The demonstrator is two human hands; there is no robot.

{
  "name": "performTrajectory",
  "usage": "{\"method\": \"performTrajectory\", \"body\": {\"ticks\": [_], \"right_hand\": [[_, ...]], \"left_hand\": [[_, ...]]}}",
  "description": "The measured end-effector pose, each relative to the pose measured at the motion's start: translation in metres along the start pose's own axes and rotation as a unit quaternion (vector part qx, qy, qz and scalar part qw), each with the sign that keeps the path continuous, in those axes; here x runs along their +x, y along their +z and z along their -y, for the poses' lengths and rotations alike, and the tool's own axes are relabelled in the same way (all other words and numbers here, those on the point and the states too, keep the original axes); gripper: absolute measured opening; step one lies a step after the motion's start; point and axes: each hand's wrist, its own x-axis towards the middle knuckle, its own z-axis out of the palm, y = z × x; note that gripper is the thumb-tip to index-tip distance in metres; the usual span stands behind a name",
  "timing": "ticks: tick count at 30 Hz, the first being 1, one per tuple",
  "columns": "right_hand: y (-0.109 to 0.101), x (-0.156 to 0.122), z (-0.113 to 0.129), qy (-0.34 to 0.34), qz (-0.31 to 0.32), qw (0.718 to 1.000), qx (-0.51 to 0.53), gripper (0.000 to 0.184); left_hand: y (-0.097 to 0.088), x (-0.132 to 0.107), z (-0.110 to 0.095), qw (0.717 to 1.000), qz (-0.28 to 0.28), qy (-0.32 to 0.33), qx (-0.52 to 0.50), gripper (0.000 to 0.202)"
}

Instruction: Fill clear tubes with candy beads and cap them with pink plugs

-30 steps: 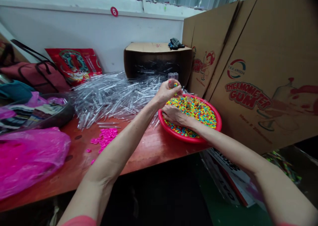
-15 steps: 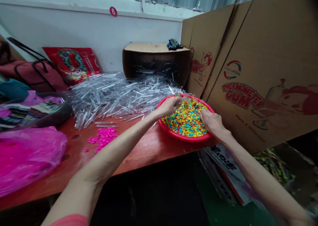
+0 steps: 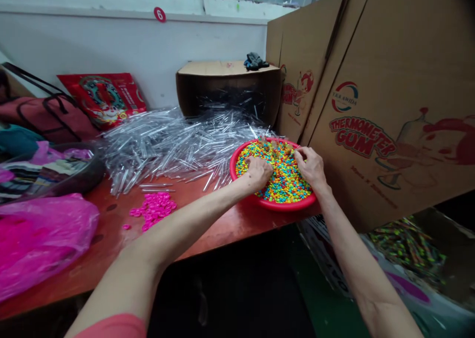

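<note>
A red plastic basin full of small multicoloured candies sits on the table against a pile of clear plastic tubes. My left hand is pressed into the candies, its fingertips buried and hidden. My right hand rests at the basin's right side, with curled fingers touching the candies. A blurred clear tube or two seem to stand among the candies near the far rim, beyond my hands.
Loose pink beads lie on the red tabletop. A magenta plastic bag is at the left. Cardboard panels printed "Thermometer Gum" stand at the right. A dark-lined cardboard box holding more tubes stands behind.
My left hand has dropped from above the basin, where it held clear tubes, down into the candies. My right hand has moved rightward across the basin.
</note>
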Motion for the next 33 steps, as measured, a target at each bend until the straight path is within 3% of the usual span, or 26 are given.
{"method": "performTrajectory", "body": {"ticks": [4,9,12,16,19,22,26,30,33], "right_hand": [[0.0,0.0,0.004,-0.002,0.001,0.999,0.044,0.025],[-0.004,0.002,0.004,0.007,-0.034,0.996,0.084,0.028],[-0.004,0.002,0.003,0.015,-0.048,0.994,0.098,0.03],[-0.004,0.002,0.005,0.027,-0.042,0.994,0.102,0.031],[-0.005,0.002,0.006,0.03,-0.039,0.994,0.101,0.032],[-0.006,0.001,0.006,0.032,-0.042,0.994,0.101,0.032],[-0.006,0.001,0.004,0.033,-0.046,0.992,0.111,0.032],[-0.004,0.002,0.003,0.037,-0.039,0.992,0.11,0.032],[-0.004,0.002,0.001,0.041,-0.035,0.993,0.104,0.033]], "left_hand": [[0.019,0.013,-0.009,0.999,0.044,0.008,-0.029,0.021],[0.006,0.022,0.015,0.989,0.077,0.077,-0.103,0.02],[0.003,0.015,0.01,0.997,0.053,0.051,-0.03,0.021],[0.017,0.007,-0.018,0.999,0.023,-0.004,0.035,0.028],[0.019,0.012,-0.023,0.998,0.057,0.0,-0.02,0.026],[0.008,0.019,-0.008,0.99,0.109,0.03,-0.078,0.019],[0.002,0.018,0.005,0.993,0.085,0.011,-0.081,0.013],[0.022,0.016,-0.012,0.995,0.038,-0.061,-0.074,0.02],[0.03,0.02,-0.021,0.987,0.047,-0.05,-0.144,0.02]]}}
